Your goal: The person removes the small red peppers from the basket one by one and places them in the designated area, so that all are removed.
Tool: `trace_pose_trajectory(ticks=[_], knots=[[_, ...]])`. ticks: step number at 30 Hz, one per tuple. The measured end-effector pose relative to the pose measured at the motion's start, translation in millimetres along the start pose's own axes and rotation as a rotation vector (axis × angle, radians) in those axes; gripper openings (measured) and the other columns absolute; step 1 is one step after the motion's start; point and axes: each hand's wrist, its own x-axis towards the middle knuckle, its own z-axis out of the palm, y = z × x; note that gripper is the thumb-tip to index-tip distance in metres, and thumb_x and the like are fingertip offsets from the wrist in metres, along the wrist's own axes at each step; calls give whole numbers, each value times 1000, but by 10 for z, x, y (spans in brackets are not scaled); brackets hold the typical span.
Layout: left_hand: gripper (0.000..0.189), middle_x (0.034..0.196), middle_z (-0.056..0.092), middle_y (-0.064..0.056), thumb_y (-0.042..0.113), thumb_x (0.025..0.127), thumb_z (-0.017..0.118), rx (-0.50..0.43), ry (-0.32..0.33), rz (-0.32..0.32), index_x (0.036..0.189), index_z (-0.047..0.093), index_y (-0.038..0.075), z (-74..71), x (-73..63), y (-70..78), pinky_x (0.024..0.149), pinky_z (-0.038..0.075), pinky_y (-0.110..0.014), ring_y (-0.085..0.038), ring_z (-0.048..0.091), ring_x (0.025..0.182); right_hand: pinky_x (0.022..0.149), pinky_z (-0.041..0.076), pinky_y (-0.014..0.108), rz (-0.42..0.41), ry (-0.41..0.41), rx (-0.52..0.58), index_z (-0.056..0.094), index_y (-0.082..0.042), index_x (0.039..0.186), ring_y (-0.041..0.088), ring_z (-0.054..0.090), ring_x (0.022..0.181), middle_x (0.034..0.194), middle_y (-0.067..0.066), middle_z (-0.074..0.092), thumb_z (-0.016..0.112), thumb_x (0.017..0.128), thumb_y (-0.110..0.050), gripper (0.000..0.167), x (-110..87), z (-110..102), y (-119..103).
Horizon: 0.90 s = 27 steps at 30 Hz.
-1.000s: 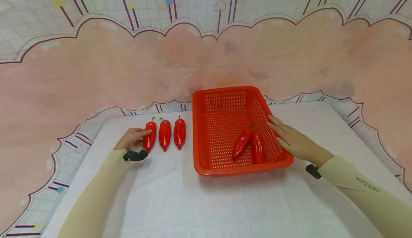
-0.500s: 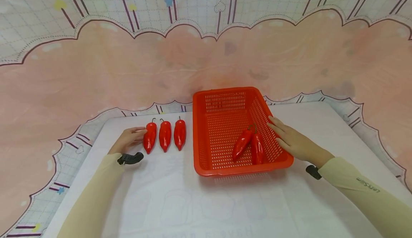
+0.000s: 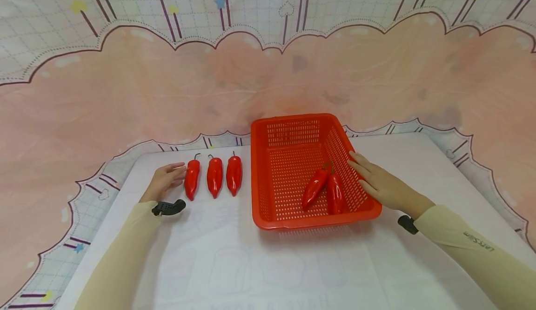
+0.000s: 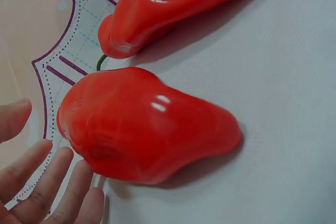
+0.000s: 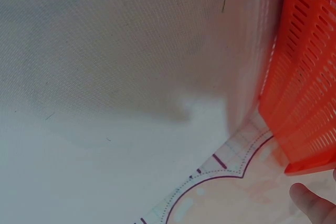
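Note:
On the left of the white table, three red peppers lie in a row with their stems pointing away. My left hand (image 3: pixel 163 179) is beside the leftmost pepper (image 3: pixel 192 179), fingers spread and not round it; in the left wrist view that same pepper (image 4: pixel 142 127) lies just past the fingertips (image 4: pixel 63 156). Whether they touch it I cannot tell. My right hand (image 3: pixel 378 182) lies with straight fingers against the right rim of a red plastic basket (image 3: pixel 256 179). Inside the basket, a pepper (image 3: pixel 314 189) leans toward another pepper (image 3: pixel 334 194).
The middle pepper (image 3: pixel 215 177) and the right pepper (image 3: pixel 234 175) of the row lie between the left hand and the basket. A patterned cloth (image 3: pixel 201 86) hangs behind the table (image 3: pixel 234 268). Dark wrist straps sit at both cuffs.
My left hand has drawn back a little to the left from the leftmost pepper, which has shifted and turned slightly left. The right hand and basket stay in place.

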Motion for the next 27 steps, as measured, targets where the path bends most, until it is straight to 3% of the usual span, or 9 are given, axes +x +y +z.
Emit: trace_pose_trajectory(ticks=[12,19,27], knots=[[61,150,30,-23,34,99,43,-6,22,40,149,23,6,20,-56,30,109,34,-38,-34,39,134,107,31,61,7,-1,5,21,-8,150,42,22,140,159,13,11,42,98,-26,59,10,14,18],[61,147,35,-25,33,99,44,-43,6,102,148,25,4,36,-70,47,104,39,-35,-13,57,113,106,31,61,8,0,22,20,-9,150,41,21,141,159,11,9,41,98,-27,59,10,13,20],[60,147,36,-24,35,99,43,-42,16,104,148,25,6,18,-74,30,104,38,-35,-16,55,116,106,31,61,6,2,18,20,-9,150,42,22,140,159,12,10,42,98,-27,59,9,14,22]])
